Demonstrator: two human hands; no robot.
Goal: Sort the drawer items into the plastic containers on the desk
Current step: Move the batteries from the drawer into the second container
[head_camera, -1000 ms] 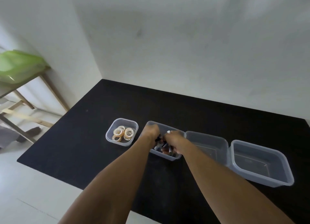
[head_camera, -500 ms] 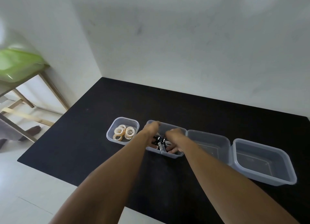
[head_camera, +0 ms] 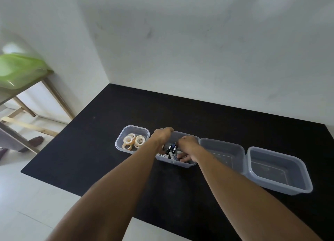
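Batteries lay in our second tub between both hands, left hand curled over its far-left rim, right hand inside among them, grips we couldn't tell

Battery labels too small, fingers partly hidden among them.

A white label in the batteries' container seems to read "Heylight".

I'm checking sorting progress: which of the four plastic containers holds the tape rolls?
The small container at the far left of the row, holding the tape rolls; its neighbour holds batteries, both others look empty.
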